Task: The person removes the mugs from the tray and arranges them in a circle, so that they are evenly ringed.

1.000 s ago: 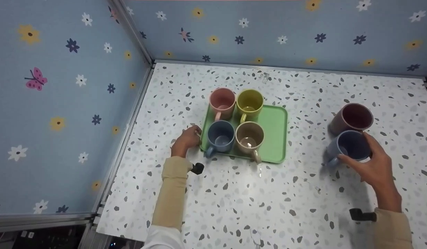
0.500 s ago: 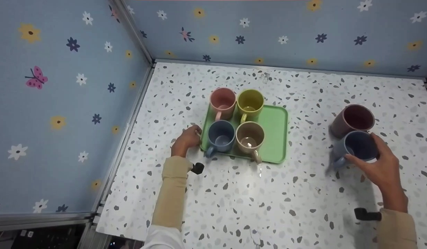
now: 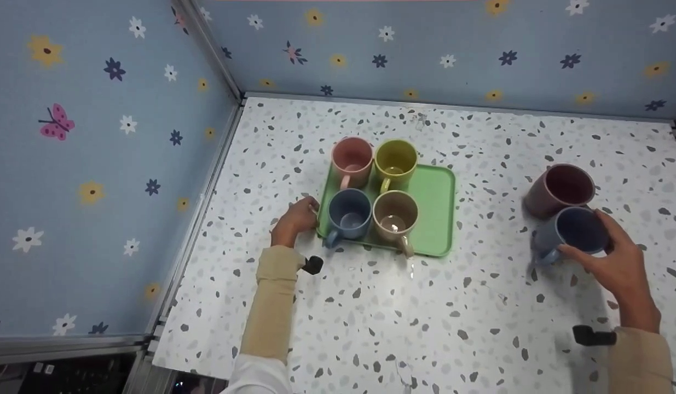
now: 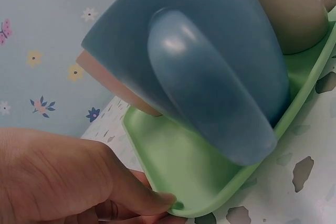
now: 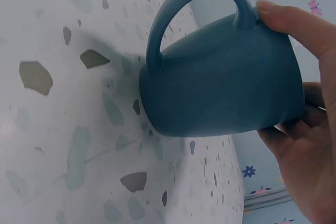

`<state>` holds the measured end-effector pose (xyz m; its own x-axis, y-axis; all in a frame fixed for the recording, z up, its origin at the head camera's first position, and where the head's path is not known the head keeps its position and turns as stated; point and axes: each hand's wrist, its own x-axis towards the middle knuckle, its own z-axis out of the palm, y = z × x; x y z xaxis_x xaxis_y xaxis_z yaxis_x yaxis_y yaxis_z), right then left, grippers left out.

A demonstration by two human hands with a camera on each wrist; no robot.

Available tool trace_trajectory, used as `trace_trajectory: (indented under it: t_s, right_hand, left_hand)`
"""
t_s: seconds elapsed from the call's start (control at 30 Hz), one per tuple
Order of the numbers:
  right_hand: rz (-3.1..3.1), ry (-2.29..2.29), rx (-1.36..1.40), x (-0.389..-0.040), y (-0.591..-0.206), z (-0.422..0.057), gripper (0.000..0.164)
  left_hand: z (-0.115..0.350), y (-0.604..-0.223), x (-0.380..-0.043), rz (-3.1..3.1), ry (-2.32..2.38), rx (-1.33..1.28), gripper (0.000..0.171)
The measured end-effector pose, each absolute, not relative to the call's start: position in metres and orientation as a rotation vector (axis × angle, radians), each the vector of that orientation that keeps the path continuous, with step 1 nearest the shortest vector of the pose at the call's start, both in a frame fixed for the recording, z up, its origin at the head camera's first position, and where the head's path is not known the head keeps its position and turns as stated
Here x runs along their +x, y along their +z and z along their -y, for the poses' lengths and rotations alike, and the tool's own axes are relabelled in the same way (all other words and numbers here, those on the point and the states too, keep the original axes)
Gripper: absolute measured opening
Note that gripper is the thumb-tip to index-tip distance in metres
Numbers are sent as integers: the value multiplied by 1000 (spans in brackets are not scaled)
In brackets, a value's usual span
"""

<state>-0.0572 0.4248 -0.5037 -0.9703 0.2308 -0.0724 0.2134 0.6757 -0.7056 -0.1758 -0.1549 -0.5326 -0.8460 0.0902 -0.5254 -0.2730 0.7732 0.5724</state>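
Note:
My right hand [image 3: 619, 262] grips a blue mug [image 5: 220, 82] near its rim, thumb beside the handle and fingers on the far side. The mug is upright, close over the table, and in the head view it overlaps a maroon mug [image 3: 556, 191] just behind it. At the left, my left hand [image 3: 300, 216] pinches the edge of a green tray [image 4: 194, 182], its thumb on the rim near a corner. On the tray stand a pink mug [image 3: 352, 164], a yellow mug [image 3: 396, 164], another blue mug [image 3: 350, 213] and a beige mug [image 3: 395, 219].
The speckled white table [image 3: 425, 328] meets a flowered blue wall panel [image 3: 452, 33] at the back and another side panel [image 3: 97, 164] at the left. Bare green surface shows on the tray's right side. Speckled tabletop lies between the tray and the maroon mug.
My right hand has moved to the right with the blue mug. The left hand and the tray with its mugs have stayed in place.

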Motion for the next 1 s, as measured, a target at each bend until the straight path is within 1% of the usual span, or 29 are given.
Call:
trace_trajectory:
  t_s: [0.33, 0.5, 0.63, 1.0]
  right_hand:
    - [2979, 1171, -330, -61, -494, -437, 102]
    - [3024, 1145, -334, -61, -490, -443, 102]
    - [3038, 1116, -284, -60, -487, -446, 102]
    - [3101, 1008, -220, -62, -480, -444, 103]
  left_hand:
    - [154, -533, -176, -2421, 891, -152, 38]
    - [154, -532, -176, -2419, 879, -144, 38]
    - [154, -531, -176, -2408, 885, -142, 38]
    - [154, -530, -176, -2413, 900, -145, 39]
